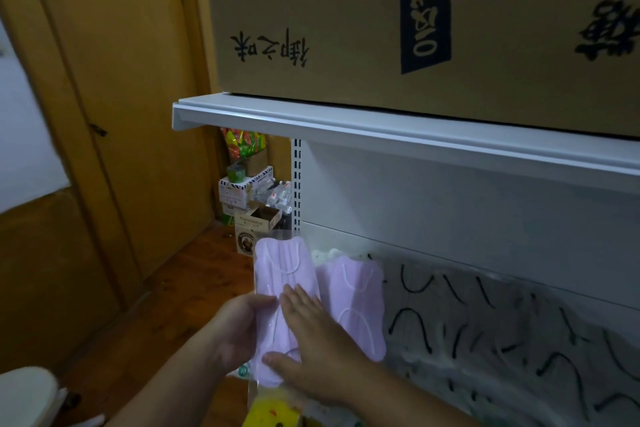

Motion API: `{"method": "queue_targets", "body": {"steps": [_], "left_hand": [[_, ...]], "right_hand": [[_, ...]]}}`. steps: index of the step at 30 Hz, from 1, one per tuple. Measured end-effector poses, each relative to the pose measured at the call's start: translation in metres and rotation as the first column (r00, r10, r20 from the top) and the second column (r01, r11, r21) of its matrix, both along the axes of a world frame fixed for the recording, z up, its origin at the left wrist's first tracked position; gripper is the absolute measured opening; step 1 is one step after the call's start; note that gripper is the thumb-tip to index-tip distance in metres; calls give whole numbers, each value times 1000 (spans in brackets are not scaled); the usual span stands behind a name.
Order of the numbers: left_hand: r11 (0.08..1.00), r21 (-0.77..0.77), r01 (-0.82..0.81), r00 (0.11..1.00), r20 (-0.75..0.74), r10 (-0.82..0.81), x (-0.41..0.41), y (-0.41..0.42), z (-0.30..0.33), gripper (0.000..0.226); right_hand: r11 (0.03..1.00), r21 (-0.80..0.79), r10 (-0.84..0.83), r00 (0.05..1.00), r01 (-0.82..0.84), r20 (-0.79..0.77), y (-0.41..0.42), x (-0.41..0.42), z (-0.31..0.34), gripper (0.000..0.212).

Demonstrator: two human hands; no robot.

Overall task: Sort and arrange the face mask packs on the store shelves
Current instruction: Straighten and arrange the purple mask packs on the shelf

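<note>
Right hand [313, 354] lies flat on a lilac mask pack [284, 274]; left hand [239, 333] grips its edge.

Both hands, left [239, 333] and right [313, 347], and forearms show bare, without sleeves.

Pretty dim in here, kind of yellowish light. Left side is a wooden door [114, 107] in a tan frame, with a pale bright patch [24, 135] at the far left edge. Floor [180, 288] is dark reddish wood boards. A white metal shelf [381, 128] runs across with a big cardboard box [329, 17] sitting on top, dark printed characters on it. Back in the corner there's a pile of small boxes and bottles [256, 194], plus colourful packets [242, 144] above them.
</note>
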State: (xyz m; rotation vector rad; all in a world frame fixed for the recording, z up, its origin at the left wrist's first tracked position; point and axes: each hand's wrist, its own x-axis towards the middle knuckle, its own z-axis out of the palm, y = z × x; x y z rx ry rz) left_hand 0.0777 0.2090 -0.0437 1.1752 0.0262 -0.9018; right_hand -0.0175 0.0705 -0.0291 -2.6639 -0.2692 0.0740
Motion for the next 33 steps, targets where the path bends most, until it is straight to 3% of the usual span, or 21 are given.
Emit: {"method": "queue_targets", "body": {"steps": [4,7,9,12,17,19,22,24,29,33], "left_hand": [[999,48,-18,1000,-6,18,11,9,-6,48],[998,62,-7,1000,-3,7,18,15,-7,47],[998,64,-4,1000,1,4,21,16,-6,47],[997,76,7,1000,22,-9,21,14,-3,49],[998,45,48,999,-10,-48,17,12,-2,47],[998,39,43,999,3,-44,18,12,0,46],[999,33,33,998,46,-35,16,10,4,44],[999,35,22,999,43,-24,13,5,6,43],[999,-50,12,1000,8,-12,10,0,0,50],[999,10,35,995,98,-36,7,3,-7,41]], "right_hand": [[981,-23,-187,975,191,117,-30,3,-6,75],[910,-257,-339,941,324,-12,-63,3,-17,83],[896,-307,-366,925,320,-104,-76,1,-25,90],[909,-258,-356,932,329,-68,-82,0,-33,84],[889,-200,-398,911,411,105,-82,-1,-15,51],[891,-98,-425,890,444,165,-81,-4,-5,45],[906,125,-423,875,404,236,-66,-6,10,42],[935,169,-344,912,311,225,-46,-1,17,51],[993,-28,-112,994,112,-6,-7,13,5,78],[993,-77,-90,996,89,-8,-1,14,-3,86]]}}
